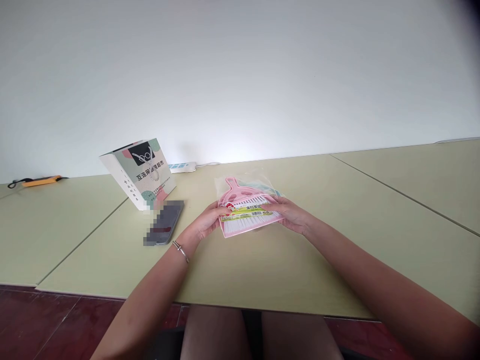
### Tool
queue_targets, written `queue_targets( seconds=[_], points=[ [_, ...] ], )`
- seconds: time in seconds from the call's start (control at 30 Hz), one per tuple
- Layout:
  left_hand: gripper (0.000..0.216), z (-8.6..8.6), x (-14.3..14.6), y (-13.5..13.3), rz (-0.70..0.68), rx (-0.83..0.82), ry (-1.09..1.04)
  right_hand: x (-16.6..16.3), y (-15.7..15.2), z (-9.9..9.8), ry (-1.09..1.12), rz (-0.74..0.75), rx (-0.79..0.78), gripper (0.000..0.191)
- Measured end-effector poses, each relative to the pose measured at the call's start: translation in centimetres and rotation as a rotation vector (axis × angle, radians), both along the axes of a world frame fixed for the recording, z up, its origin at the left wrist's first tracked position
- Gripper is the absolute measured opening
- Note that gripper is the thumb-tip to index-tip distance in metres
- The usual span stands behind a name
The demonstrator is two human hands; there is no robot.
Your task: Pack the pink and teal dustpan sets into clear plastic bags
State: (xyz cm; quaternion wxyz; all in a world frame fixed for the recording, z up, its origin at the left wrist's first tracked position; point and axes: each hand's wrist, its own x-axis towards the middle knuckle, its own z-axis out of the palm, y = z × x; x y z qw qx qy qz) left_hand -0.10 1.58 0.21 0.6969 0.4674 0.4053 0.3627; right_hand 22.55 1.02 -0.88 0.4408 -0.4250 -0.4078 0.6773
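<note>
A pink mini dustpan and brush set (245, 207) in a clear plastic bag lies on the pale green table (285, 270), a little past the middle. My left hand (208, 220) grips its left edge with curled fingers, thumb on top of the label. My right hand (288, 214) holds the right edge, fingers resting over the packet's side. A thin bracelet sits on my left wrist.
A dark phone (165, 227) lies flat left of the packet. Behind it a white printed box (140, 170) stands tilted. A white power strip (182, 166) lies by the wall, and an orange tool (39, 181) sits far left.
</note>
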Motion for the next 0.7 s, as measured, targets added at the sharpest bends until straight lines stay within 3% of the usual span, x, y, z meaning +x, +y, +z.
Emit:
queue_targets(
  seconds=[0.13,0.27,0.4,0.7],
  points=[
    [0.058,-0.2,0.2,0.1,0.044,-0.003,0.011,-0.3,0.1,-0.3,-0.031,-0.071,-0.008,0.02],
    [0.032,-0.6,0.1,0.2,0.105,0.02,0.188,-0.4,0.2,-0.6,-0.083,-0.108,-0.003,0.017],
    [0.032,-0.8,0.0,0.4,0.167,0.037,0.303,-0.4,0.2,-0.8,-0.125,-0.119,-0.031,0.014],
    [0.043,0.5,-1.3,0.1,-0.153,0.011,-0.066,-0.4,0.5,-1.0,-0.098,-0.166,-0.081,0.006]
  ],
)
